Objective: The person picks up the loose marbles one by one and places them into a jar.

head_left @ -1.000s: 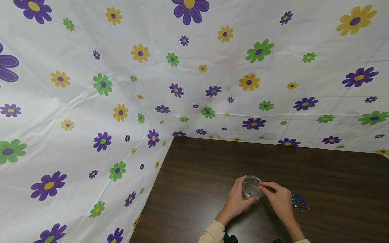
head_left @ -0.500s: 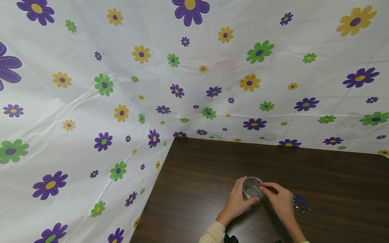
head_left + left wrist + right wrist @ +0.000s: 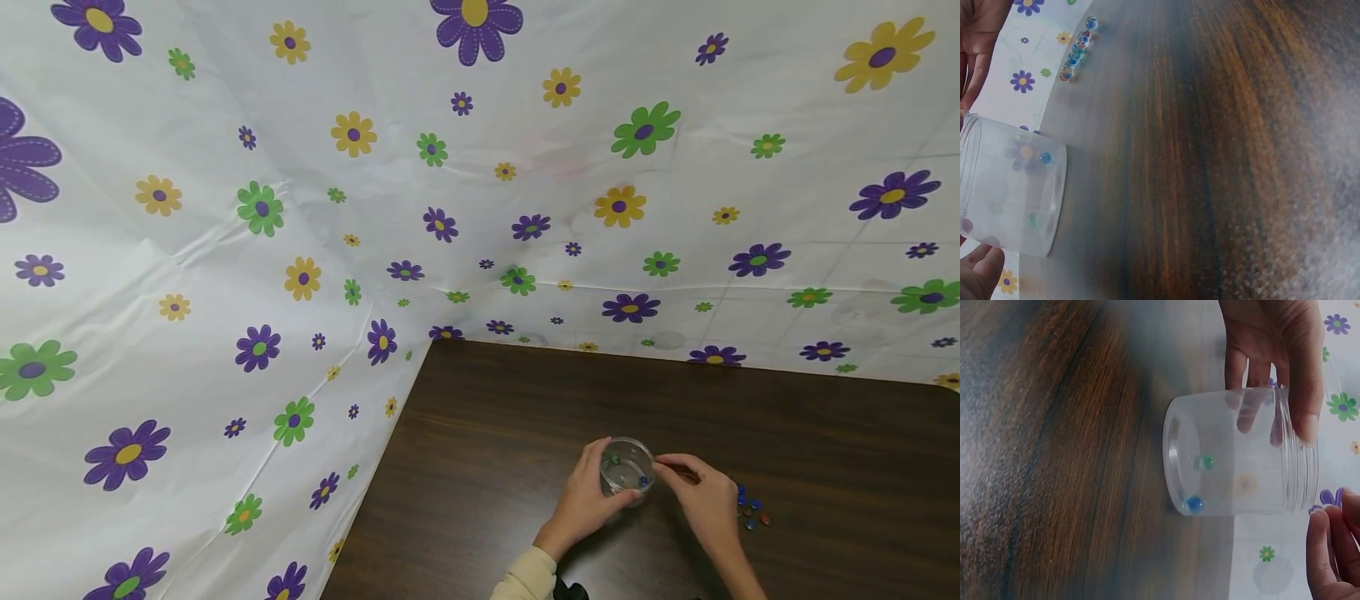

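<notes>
A clear round jar [image 3: 627, 467] stands on the table, gripped around its side by my left hand [image 3: 588, 500]. A green bead [image 3: 1206, 462] and a blue bead [image 3: 1195, 504] lie at its bottom in the right wrist view. My right hand [image 3: 705, 500] is at the jar's right rim, thumb and forefinger tips together; whether they pinch anything is hidden. In the left wrist view my right hand [image 3: 980, 47] is above the jar [image 3: 1013, 181], my left fingers below it.
Several loose glass beads [image 3: 755, 505], blue and reddish among them, lie on the dark wooden table [image 3: 480, 450] just right of my right hand. A flower-patterned sheet [image 3: 420, 192] hangs behind the table and along its left side.
A green bead and then a blue bead have appeared in the jar. My right hand has shifted slightly right, from over the rim to its outer edge. My left hand keeps its grip.
</notes>
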`<state>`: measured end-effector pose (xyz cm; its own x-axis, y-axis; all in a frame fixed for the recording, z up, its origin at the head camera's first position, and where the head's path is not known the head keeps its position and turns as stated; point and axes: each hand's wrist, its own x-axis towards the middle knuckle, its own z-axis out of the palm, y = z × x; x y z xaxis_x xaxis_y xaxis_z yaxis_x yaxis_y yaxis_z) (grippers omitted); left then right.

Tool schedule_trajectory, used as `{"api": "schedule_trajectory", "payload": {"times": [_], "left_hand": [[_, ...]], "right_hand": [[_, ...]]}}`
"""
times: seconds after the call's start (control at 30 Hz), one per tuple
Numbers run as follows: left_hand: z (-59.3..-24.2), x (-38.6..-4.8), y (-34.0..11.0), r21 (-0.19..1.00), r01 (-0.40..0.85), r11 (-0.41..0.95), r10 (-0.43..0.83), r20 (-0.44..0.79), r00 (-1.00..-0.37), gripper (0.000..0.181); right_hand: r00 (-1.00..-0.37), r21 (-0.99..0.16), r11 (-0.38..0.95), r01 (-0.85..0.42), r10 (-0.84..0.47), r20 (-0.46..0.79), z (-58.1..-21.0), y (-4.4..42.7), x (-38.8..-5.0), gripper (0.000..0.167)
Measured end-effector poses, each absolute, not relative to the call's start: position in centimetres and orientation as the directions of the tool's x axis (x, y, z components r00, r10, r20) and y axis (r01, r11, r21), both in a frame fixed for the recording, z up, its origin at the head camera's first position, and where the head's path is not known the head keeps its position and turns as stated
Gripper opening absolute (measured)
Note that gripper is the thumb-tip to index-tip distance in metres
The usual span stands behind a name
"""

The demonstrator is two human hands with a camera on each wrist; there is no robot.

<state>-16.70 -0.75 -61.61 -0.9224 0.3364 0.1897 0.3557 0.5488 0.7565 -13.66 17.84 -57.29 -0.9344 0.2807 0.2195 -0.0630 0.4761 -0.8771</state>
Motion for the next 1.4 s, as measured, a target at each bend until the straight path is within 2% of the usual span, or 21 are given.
{"api": "schedule_trajectory", "payload": {"times": [0.27,0.6,0.87,1.23,1.4], "left_hand": [[-61.6,-16.7,-0.7,0.757,0.353,0.550,0.329,0.193,-0.924,0.084],[-61.7,-16.6,-0.6,0.750,0.352,0.560,0.327,0.191,-0.926,0.084],[-61.8,-16.7,-0.6,0.749,0.353,0.561,0.327,0.191,-0.926,0.085],[-61.5,-16.5,-0.6,0.751,0.366,0.549,0.338,0.201,-0.919,0.083],[-61.4,-16.4,-0.8,0.759,0.363,0.541,0.339,0.198,-0.919,0.083]], "right_hand": [[-0.921,-0.872,0.486,-0.055,0.313,0.233,-57.4,18.5,-13.5,0.008],[-0.916,-0.867,0.498,0.022,0.357,0.182,-57.5,20.0,-13.0,0.011],[-0.885,-0.847,0.527,0.070,0.424,0.190,-57.7,22.2,-12.5,0.011],[-0.823,-0.825,0.493,0.276,0.564,0.062,-58.2,26.3,-11.3,0.018],[-0.818,-0.815,0.492,0.306,0.574,0.039,-58.9,27.6,-10.9,0.019]]}}
